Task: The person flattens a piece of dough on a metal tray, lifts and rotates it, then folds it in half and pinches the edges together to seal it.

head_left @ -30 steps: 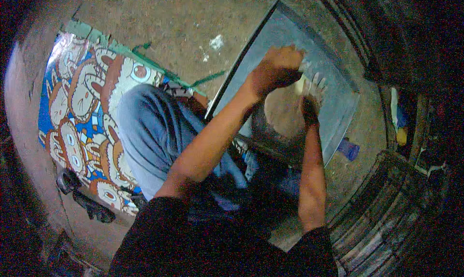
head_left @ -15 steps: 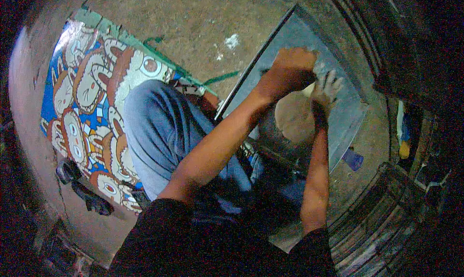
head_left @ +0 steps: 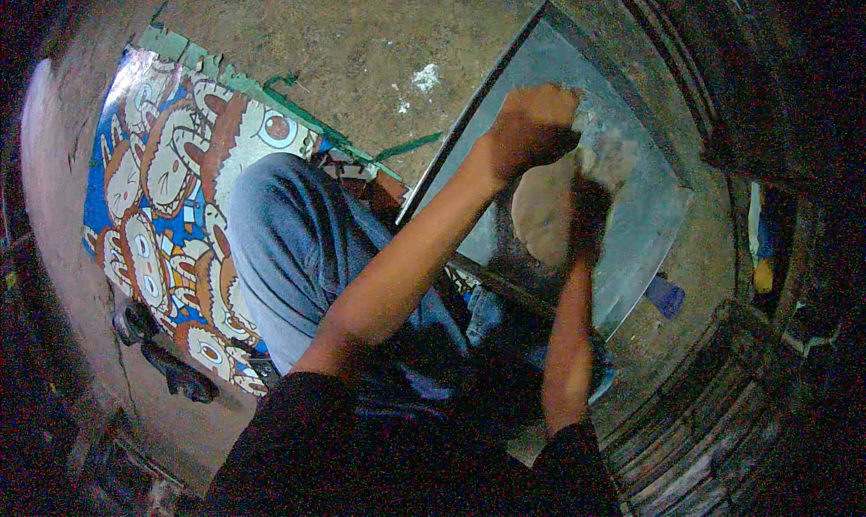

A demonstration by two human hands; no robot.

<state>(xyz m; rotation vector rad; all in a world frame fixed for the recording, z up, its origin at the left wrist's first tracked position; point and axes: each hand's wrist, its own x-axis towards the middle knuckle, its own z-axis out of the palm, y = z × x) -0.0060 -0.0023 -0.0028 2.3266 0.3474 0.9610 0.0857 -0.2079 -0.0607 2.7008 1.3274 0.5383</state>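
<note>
A grey metal sheet [head_left: 649, 237] with raised dark edges lies in front of me. On it is a flat, round, tan piece that looks like dough [head_left: 538, 215]. My left hand [head_left: 538, 124] is closed in a fist just above the far edge of this piece; what its fingers hold, if anything, is hidden. My right hand [head_left: 603, 170], pale as if dusted, is over the right side of the piece. Motion smears its fingers, so their shape does not show.
My bent knee in blue jeans [head_left: 289, 219] is left of the sheet. Beyond it lies a mat with cartoon creatures [head_left: 167, 183]. A black sandal [head_left: 176, 368] is at lower left. A purple object [head_left: 665, 296] sits beside the sheet, near a ribbed dark container [head_left: 713, 391].
My right hand has moved slightly left and toward me, and its spread fingers have become blurred. My left fist has shifted slightly left. The whole view has moved a little.
</note>
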